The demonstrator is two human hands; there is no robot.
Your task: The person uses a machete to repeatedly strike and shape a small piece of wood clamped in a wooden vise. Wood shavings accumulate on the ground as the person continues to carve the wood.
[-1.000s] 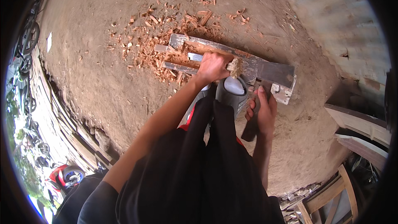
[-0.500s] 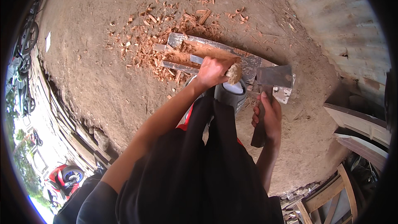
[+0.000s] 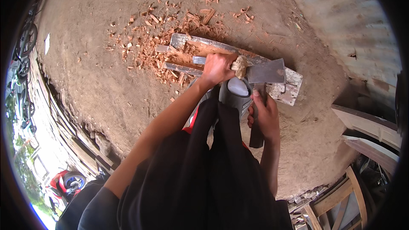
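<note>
My left hand [image 3: 218, 68] is closed round a chisel; its flat metal blade [image 3: 198, 60] points left over the hollowed part of a worn wooden beam [image 3: 293, 87]. The chisel's frayed, mushroomed butt [image 3: 240, 67] sticks out to the right of my fist. My right hand [image 3: 266, 115] grips the dark handle of a mallet [image 3: 267, 71], thumb along its side. The mallet's blocky dark head is right beside the frayed butt; whether they touch I cannot tell. My fist hides the middle of the chisel.
Reddish wood chips [image 3: 157, 51] lie thick around the beam's left end on the dirt ground. My shoe [image 3: 237, 87] is against its near side. Corrugated metal sheeting [image 3: 349, 25] stands at the right, with wooden furniture parts [image 3: 362, 123] below it. A red motorcycle [image 3: 68, 182] is at the lower left.
My right hand has swung the mallet leftward, bringing its head close to the chisel's butt. My left hand keeps its hold on the chisel in nearly the same place.
</note>
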